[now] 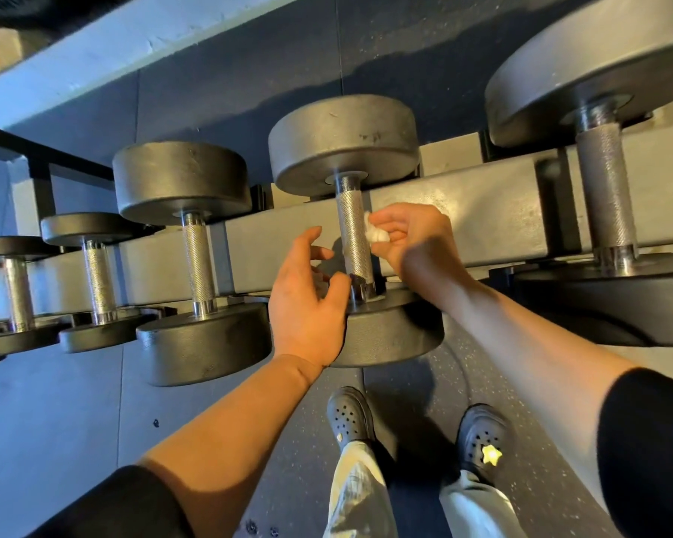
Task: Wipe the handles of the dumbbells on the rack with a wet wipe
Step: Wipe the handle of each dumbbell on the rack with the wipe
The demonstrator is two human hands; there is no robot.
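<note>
Right now – right hand [412, 242] pinches wipe [375, 233] beside handle [353, 234].

Five dumbbells [353, 231] on one rack [463, 223], one wet wipe [377, 231], two hands, two clogs [351, 415].

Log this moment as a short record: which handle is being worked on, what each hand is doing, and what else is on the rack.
handle: knurled handle of the middle dumbbell
right hand: holds a crumpled wipe at the handle's right side
left hand: open, by the handle's lower end, holding nothing
rack: grey beam carrying a row of dumbbells, larger toward the right
</note>
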